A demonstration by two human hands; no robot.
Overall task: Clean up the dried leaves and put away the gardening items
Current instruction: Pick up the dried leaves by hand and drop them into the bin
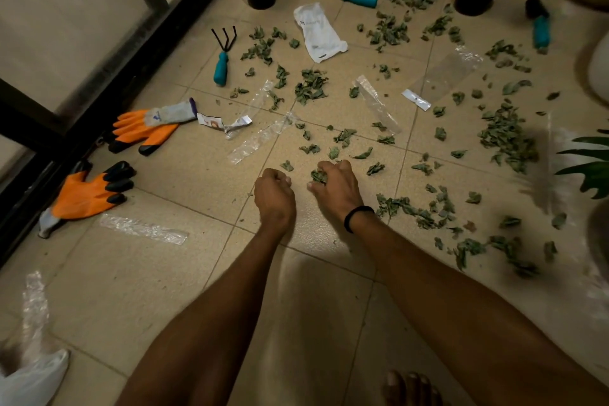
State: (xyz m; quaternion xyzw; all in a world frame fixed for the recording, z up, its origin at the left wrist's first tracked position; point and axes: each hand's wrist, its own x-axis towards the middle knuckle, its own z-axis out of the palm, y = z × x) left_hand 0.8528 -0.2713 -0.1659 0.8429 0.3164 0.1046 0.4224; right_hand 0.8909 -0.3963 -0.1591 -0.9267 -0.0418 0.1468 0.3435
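Dried green crumpled leaves [507,138] are scattered over most of the beige tiled floor [184,181]. They lie densest toward its right edge and far side, among clear plastic strips [260,138] and teal-handled tools [221,59]. 1 small clump is gripped in the curled fingers of the right hand [336,184], near the floor's middle. The left hand [275,191] is clenched just beside it; whether anything is enclosed cannot be told. The leaves are judged very light, brittle and easily crumbled. They should be gathered in loose handfuls, scooped from beneath against the tile, not squeezed hard.
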